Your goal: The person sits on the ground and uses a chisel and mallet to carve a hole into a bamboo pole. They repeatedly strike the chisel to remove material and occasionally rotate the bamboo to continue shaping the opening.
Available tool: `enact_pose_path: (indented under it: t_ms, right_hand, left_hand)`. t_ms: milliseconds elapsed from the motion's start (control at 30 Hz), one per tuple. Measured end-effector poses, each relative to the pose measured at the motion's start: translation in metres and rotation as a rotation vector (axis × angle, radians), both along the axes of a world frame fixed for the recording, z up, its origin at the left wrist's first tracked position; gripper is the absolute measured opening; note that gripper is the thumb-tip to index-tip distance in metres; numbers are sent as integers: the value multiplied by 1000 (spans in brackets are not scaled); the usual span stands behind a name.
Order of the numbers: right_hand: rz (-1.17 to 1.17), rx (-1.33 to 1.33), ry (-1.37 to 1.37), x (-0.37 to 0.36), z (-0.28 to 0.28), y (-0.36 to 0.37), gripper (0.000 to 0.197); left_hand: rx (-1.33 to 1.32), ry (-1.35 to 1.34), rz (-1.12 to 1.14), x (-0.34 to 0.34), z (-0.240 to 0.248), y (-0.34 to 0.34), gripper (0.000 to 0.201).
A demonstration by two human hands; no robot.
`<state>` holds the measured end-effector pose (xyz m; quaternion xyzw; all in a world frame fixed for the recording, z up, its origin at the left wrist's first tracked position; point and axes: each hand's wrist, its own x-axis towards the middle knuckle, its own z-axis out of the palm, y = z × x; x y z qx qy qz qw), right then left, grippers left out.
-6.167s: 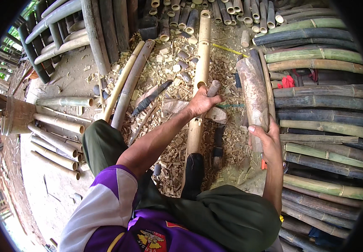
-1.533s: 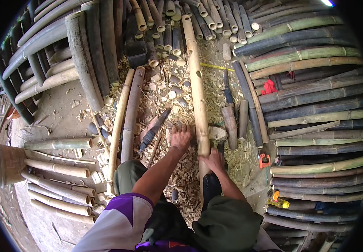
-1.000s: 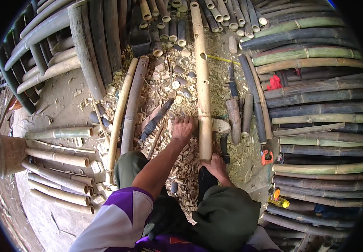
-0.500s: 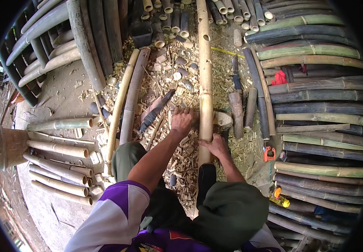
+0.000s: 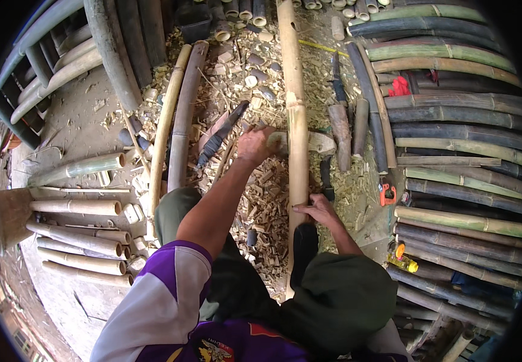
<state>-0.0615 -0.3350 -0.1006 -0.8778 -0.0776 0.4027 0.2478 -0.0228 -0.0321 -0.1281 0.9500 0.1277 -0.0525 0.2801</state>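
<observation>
The pale bamboo pole (image 5: 296,151) lies in the middle of the work place, and its long axis runs almost straight away from the person, from between the legs to the upper edge of the view. Its far end is cut off by this edge. The right hand (image 5: 322,211) is at the near part of the pole, on its right side, with the thumb laid against the surface; whether the other fingers grasp it, I cannot tell. The left hand (image 5: 256,143) is to the left of the pole, at the wooden block (image 5: 321,143), which passes crosswise below the pole. Its fingers are bent, but their grip I cannot see clearly.

A dark-covered foot (image 5: 304,253) is close against the near part of the pole, on the right. On the left lies a knife with a dark wrapped handle (image 5: 222,135), pointing obliquely away, among many wood chips (image 5: 264,226). To the right, a thick brown wooden piece (image 5: 340,137) and a short bamboo piece (image 5: 361,127) lie side by side, apart from the pole.
</observation>
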Motion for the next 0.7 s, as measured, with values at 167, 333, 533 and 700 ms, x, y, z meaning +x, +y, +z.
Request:
enact_pose_path:
  t_ms: [167,333,533,700]
  right_hand:
    - [28,-48,186,13,31,29,47]
    - [1,53,142,4,13,8,52]
    - [-128,134,236,0,19,0,68]
    - [-588,269,277,5,-10,-4,65]
  left_hand:
    - [-125,-144,52,-7,-5,6,58]
    - [-68,-190,-62,-7,5,1,54]
    - [-1324,-467,720,4,10,60,18]
    - [-435,-257,893,-58,-34,141,21]
